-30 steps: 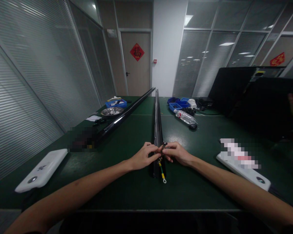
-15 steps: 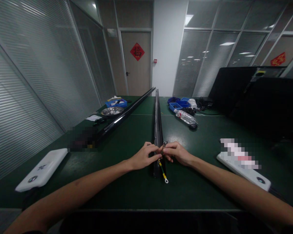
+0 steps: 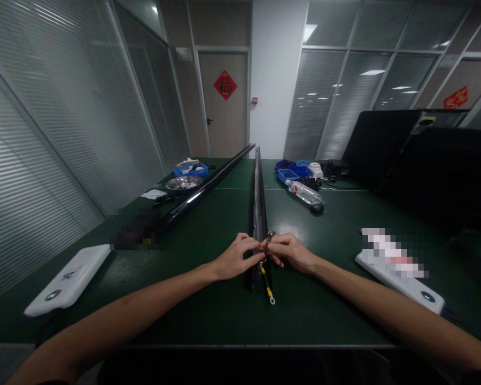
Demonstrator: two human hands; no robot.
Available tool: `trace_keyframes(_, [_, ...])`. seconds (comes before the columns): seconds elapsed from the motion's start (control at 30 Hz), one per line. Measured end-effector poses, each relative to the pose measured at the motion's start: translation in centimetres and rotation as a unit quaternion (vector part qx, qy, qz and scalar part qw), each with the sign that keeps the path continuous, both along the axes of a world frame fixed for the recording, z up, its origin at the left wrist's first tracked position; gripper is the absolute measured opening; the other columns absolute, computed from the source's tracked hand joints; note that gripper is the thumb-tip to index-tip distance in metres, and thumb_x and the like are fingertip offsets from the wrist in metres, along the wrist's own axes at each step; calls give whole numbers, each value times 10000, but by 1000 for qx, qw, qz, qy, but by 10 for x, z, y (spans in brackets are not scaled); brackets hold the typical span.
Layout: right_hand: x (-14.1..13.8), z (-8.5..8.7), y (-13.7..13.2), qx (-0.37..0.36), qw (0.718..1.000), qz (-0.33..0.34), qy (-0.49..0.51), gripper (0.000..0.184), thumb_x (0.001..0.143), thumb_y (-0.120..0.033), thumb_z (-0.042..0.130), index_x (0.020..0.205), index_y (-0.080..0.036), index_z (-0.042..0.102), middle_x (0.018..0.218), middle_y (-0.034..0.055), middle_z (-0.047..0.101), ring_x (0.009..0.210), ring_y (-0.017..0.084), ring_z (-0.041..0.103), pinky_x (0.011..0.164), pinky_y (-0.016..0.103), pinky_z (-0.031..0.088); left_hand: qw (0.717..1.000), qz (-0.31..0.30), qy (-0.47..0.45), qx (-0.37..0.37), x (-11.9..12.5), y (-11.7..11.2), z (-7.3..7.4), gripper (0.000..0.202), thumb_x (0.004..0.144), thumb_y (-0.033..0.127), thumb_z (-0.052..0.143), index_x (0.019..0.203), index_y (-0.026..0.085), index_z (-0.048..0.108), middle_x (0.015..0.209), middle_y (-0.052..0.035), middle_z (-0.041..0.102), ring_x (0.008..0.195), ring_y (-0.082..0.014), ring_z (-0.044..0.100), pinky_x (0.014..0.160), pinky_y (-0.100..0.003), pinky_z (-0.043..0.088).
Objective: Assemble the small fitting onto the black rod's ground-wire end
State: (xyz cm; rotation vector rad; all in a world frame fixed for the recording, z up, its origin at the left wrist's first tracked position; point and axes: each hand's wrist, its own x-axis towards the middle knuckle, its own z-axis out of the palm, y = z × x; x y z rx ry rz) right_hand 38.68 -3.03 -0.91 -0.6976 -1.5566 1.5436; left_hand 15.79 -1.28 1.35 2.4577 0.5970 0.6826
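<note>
At near end of dark rail, right hand pinches metal piece, best held steady; left hand grip unclear.

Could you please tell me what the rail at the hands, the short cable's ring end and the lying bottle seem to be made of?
Rail: probably metal, dark with a dull sheen; straight and stiff-looking, though plastic is possible.
Ring end: likely bare metal, pale and silvery beyond the yellow sleeve.
Bottle: probably plastic, clear and glossy, with see-through walls and bright highlights.
</note>
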Motion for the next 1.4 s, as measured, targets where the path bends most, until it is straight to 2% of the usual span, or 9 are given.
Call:
trace_keyframes(0.23, [-1,3,-2,12,1000,0,8,333,896,-444,730,1007,-131,759,738,6,589,508,76,508,425,174,381,1000,0,1,-6,0,0,1,127,996,297,601,1021,195,672,982,-4,715,962,-181,601,973,-349,339])
trace_keyframes(0.47, [-2,3,-2,33,999,7,10,326,920,-456,700,930,-131,720,578,-33,543,469,88,479,435,183,380,1000,10,-4,5,0,3,-3,149,982,329,637,985,184,671,1014,-3,718,978,-178,596,973,-338,329])
trace_keyframes(0.83, [-2,2,-3,49,999,-7,0,318,919,-435,705,901,-119,741,606,-22,552,482,83,488,433,179,386,1000,9,1,7,-1,1,-2,124,990,296,612,992,182,661,976,-11,707,960,-184,584,974,-348,344])
trace_keyframes(1.13, [-1,3,-4,41,999,-24,-14,346,911,-411,713,1075,-109,761,624,-26,544,488,79,470,438,184,367,1000,9,-2,-2,-1,2,-3,166,1026,293,547,1048,192,677,1016,-30,716,992,-200,576,974,-357,352])
trace_keyframes(1.4, [-1,3,-4,34,999,-31,-21,354,897,-397,725,1094,-105,764,610,-24,554,491,81,474,441,184,369,1000,3,8,-5,0,2,0,166,1042,269,517,1037,197,666,1015,-11,716,978,-186,591,989,-355,342])
